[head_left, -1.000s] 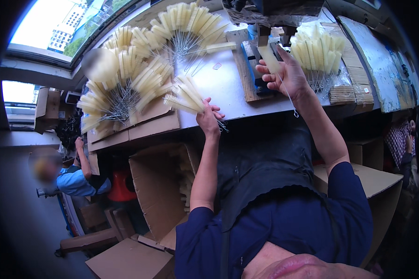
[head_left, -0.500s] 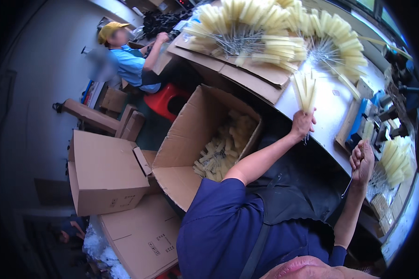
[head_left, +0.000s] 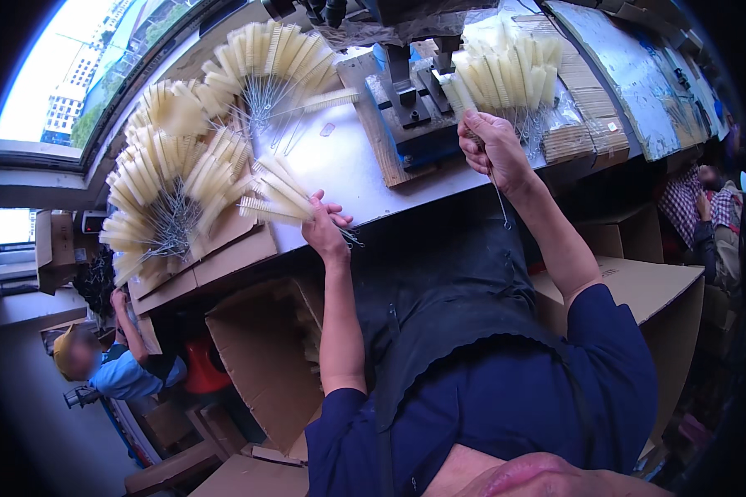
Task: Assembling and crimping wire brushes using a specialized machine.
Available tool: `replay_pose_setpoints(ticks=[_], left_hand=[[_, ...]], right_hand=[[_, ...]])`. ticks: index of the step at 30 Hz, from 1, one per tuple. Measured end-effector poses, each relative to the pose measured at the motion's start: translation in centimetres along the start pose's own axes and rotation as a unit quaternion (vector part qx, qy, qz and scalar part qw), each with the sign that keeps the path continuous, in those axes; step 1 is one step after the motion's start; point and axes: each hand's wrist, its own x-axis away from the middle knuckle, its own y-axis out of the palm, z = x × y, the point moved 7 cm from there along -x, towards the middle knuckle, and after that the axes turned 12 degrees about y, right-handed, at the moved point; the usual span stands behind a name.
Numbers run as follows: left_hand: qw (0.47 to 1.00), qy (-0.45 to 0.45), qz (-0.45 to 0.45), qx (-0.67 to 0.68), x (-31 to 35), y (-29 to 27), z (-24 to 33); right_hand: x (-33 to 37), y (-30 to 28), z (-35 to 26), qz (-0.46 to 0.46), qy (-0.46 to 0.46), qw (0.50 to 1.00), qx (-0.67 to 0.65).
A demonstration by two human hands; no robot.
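Observation:
Over the table's front edge, my left hand (head_left: 327, 230) is closed round a small bunch of bottle brushes (head_left: 280, 192). Their cream bristles fan out to the left, and looped wire ends stick out below the hand. My right hand (head_left: 497, 151) grips a single bottle brush by its wire handle (head_left: 500, 199), the loop hanging down; its bristle end is up beside the black and blue bench press (head_left: 406, 108). Behind that hand lies a pile of similar brushes (head_left: 510, 70), so the held brush's tip is hard to separate from them.
Fanned heaps of brushes (head_left: 170, 178) cover the left of the white table (head_left: 348, 157), partly on cardboard (head_left: 232, 253). Open cartons (head_left: 261, 364) stand below on both sides. A co-worker in a yellow cap (head_left: 133, 373) sits far left; another person (head_left: 713, 199) is far right.
The view has swung right, bringing the press and the right-hand pile nearer the middle. Both hands still hold their brushes; the right hand is now close in front of the pile by the press.

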Motion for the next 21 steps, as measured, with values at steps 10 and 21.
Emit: replay_pose_setpoints(ticks=[10, 21], left_hand=[[1.000, 0.002, 0.005, -0.005, -0.3, -0.9, -0.2], [1.000, 0.010, 0.000, -0.001, -0.1, -0.3, 0.0]], right_hand=[[-2.4, 0.3, 0.2, -0.023, 0.044, 0.998, -0.025], [-2.3, -0.4, 0.0, -0.028, 0.065, 0.996, -0.047]])
